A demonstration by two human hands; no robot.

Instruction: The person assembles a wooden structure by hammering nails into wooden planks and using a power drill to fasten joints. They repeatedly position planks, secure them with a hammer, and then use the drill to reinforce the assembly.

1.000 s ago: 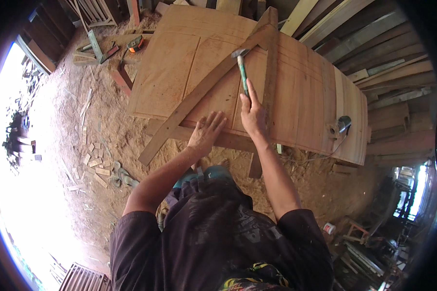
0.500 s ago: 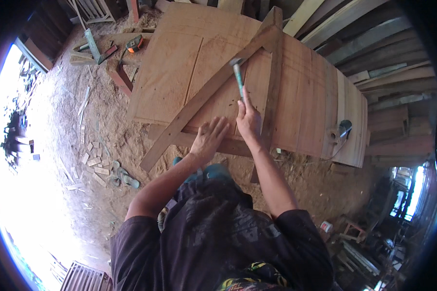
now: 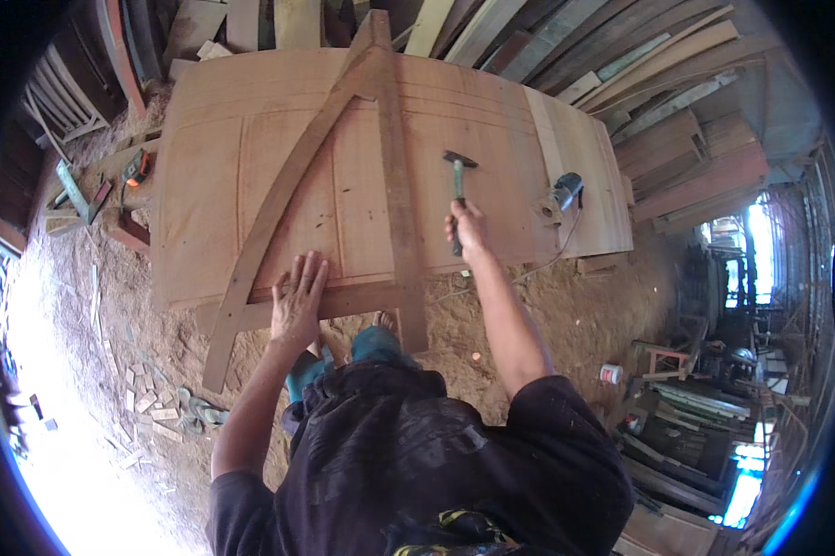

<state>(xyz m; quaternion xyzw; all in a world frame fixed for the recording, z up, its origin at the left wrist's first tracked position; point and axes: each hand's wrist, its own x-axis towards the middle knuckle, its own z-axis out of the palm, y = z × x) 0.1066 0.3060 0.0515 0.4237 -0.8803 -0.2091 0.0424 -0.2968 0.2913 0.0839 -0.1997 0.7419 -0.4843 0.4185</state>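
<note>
My right hand [image 3: 467, 230] is closed round the lower handle of a hammer [image 3: 458, 176], which has a dark head and a greenish shaft. It is over the wide wooden panel [image 3: 491, 120], to the right of a triangular wooden frame [image 3: 396, 176]. My left hand [image 3: 299, 301] lies with its fingers stretched out across the frame's near crosspiece, close to the left corner. Two long boards of the frame meet in a point at the panel's far edge. The near ends of those boards stick out past the panel's near edge.
A corded power tool [image 3: 566, 192] rests on the panel's right part. Stacked planks [image 3: 565, 46] lie beyond the panel. To the left are a tape measure [image 3: 137, 168] and a try square [image 3: 82, 195]. Sandals [image 3: 200, 410] and wood offcuts [image 3: 164, 423] lie on the sawdust-covered ground.
The hammer and my right hand have moved from over the frame's inside to the right of its right board. My left hand stays on the crosspiece. The view has turned to the right.
</note>
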